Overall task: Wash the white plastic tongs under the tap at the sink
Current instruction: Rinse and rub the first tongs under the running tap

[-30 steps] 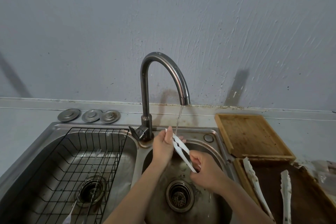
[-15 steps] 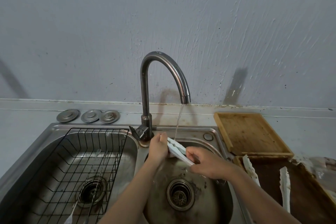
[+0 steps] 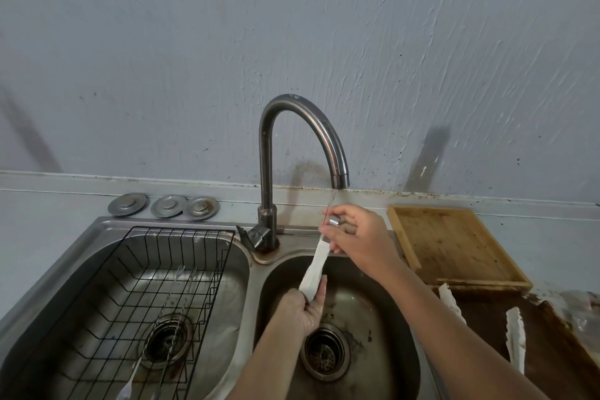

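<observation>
**Operator:** Since the earlier frame, I see the white plastic tongs (image 3: 314, 269) swung round: they lay slanted down to the right across the bowl with my right hand low, and now they run steeply, upper end up and to the right, lower end down and to the left. My right hand (image 3: 355, 239) has risen to just under the spout.

**Observer:** Where do they sit?

**Operator:** Over the right-hand bowl of the steel sink (image 3: 383, 318), under the tap (image 3: 293, 153). Water (image 3: 331, 201) falls thinly from the spout onto the top end. My right hand is clenched around that upper end, where a small shiny metal piece shows between the fingers. My left hand (image 3: 300, 310) pinches the lower end between thumb and fingers.

**Observer:** Their shape?

**Operator:** Flat, narrow, matte white, widening slightly toward the lower tip; both arms look pressed together.

**Observer:** Around them?

**Operator:** Dull, stained steel, with a round strainer drain (image 3: 324, 354) below. A black wire rack (image 3: 156, 295) sits in the left bowl, holding slim metal utensils. Three round metal discs (image 3: 167, 205) lie on the ledge behind. To the right, a shallow wooden tray (image 3: 454, 247) sits on the counter; nearer me, two more white tongs (image 3: 516, 338) lie on a dark, worn board. The wall is grey, rough-brushed plaster.
</observation>
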Motion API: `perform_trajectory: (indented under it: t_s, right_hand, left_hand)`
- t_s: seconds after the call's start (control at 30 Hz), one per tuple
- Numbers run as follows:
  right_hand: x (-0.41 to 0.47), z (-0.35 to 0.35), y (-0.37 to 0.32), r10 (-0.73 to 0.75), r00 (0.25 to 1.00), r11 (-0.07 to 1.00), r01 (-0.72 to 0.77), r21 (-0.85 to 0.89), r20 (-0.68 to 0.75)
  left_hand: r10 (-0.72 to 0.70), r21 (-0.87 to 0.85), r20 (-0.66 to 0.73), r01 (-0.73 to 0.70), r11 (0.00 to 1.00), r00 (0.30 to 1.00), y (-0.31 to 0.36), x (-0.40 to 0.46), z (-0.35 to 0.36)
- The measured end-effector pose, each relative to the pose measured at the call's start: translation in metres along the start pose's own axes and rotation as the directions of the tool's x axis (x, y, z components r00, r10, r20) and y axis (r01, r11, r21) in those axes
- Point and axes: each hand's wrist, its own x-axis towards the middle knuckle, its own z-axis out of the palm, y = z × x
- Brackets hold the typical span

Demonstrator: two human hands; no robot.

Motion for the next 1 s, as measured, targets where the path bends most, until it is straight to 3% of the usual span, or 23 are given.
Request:
perform_trajectory:
  t_s: [0.27, 0.43, 0.5, 0.57, 0.67, 0.77, 0.83, 0.9, 1.0]
  right_hand:
    - [0.005, 0.011, 0.007, -0.013, 0.999, 0.994, 0.017, 0.106, -0.039]
    - [0.005, 0.012, 0.006, -0.166, 0.980, 0.980, 0.152, -0.125, -0.107]
    - [0.007, 0.012, 0.005, -0.201, 0.978, 0.937, 0.176, -0.302, -0.053]
    - [0.008, 0.016, 0.002, -0.139, 0.989, 0.924, 0.146, -0.354, 0.044]
    - [0.006, 0.021, 0.000, -0.063, 0.988, 0.960, 0.099, -0.260, 0.144]
    - [0.002, 0.029, 0.006, -0.015, 0.998, 1.000, 0.016, -0.007, 0.058]
    - [-0.003, 0.037, 0.010, 0.104, 0.995, 0.983, -0.105, 0.154, 0.014]
    - [-0.007, 0.043, 0.016, 0.180, 0.984, 0.973, -0.180, 0.145, 0.015]
    - [-0.006, 0.040, 0.017, 0.182, 0.983, 0.971, -0.181, 0.155, 0.004]
  left_hand:
    - [-0.085, -0.051, -0.004, 0.085, 0.995, 0.996, 0.000, -0.010, -0.001]
    - [-0.087, -0.076, 0.022, 0.089, 0.993, 0.996, -0.004, -0.017, 0.001]
    - [-0.091, -0.095, 0.006, 0.091, 0.991, 0.996, -0.006, -0.019, 0.001]
    - [-0.098, -0.111, 0.000, 0.098, 0.989, 0.995, -0.008, -0.022, 0.000]
    - [-0.118, -0.127, 0.030, 0.121, 0.985, 0.993, -0.009, -0.027, 0.003]
    - [-0.099, -0.100, 0.047, 0.103, 0.990, 0.994, -0.007, -0.031, 0.010]
    - [-0.057, -0.056, 0.053, 0.060, 0.997, 0.997, -0.006, -0.032, 0.015]
    - [-0.016, -0.016, 0.053, 0.017, 1.000, 0.998, -0.007, -0.031, 0.016]
    - [0.056, 0.025, 0.070, -0.058, 0.998, 0.996, -0.004, -0.033, 0.012]
